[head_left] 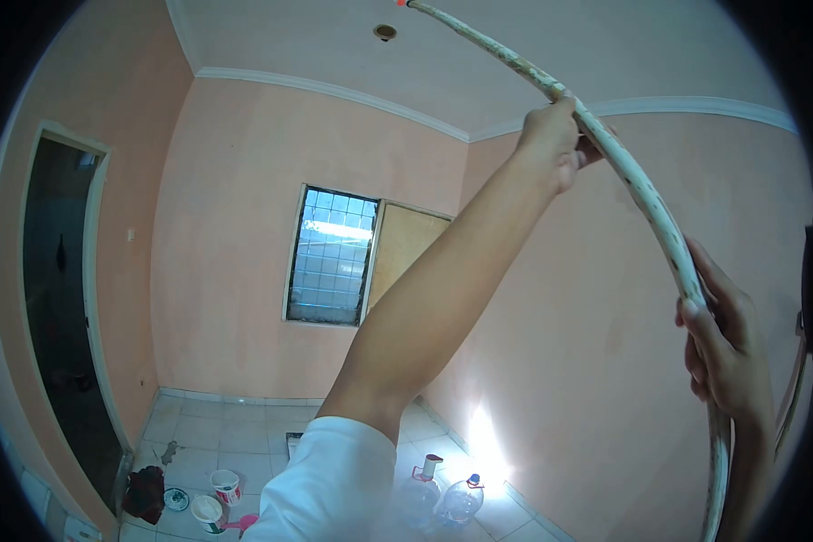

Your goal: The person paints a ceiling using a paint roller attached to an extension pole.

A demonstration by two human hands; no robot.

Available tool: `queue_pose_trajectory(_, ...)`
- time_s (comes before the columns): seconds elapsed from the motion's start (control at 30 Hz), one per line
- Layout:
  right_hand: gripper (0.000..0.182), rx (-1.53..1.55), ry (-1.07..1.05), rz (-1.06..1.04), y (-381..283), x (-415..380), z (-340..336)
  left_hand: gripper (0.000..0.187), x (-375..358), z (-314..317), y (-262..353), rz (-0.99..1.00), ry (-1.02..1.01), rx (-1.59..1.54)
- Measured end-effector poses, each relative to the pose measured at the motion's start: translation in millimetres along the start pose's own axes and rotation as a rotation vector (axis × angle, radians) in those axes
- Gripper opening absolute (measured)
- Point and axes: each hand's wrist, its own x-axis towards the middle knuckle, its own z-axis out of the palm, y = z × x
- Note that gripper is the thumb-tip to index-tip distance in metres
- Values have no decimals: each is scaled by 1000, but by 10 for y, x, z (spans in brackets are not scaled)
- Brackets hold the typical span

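A long, pale pole [640, 190], smeared and flecked with paint, runs up and leftward in front of me and looks bowed in this wide view. My left hand [556, 140] is closed around its upper part, the arm stretched out in a white sleeve. Lower down, at the right, my right hand [724, 339] grips the same pole with the fingers wrapped round it. At the pole's far end, by the top edge of the view, a small red piece [402, 3] shows; whatever is beyond it is out of view.
A round ceiling fitting [385, 32] sits near the pole's tip. Two tubs [207, 512], a pink scoop-like thing [242, 523], a dark red cloth [144, 494] and large clear bottles [462, 499] stand on the tiled floor. A barred window [331, 257] and a doorway [63, 298] face me.
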Motion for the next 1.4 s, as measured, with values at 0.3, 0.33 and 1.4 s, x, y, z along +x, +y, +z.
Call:
queue_pose_trajectory(0.3,54,30,-106,-94,-59,450,1203,26,273,-1359,304,-2,91,88)
queue_pose_trajectory(0.33,54,39,-116,-103,-87,426,1155,26,263,-1322,346,-9,96,98)
queue_pose_trajectory(1.4,59,-124,96,-56,-145,-1530,-2865,29,-1028,3050,-151,37,-102,-34)
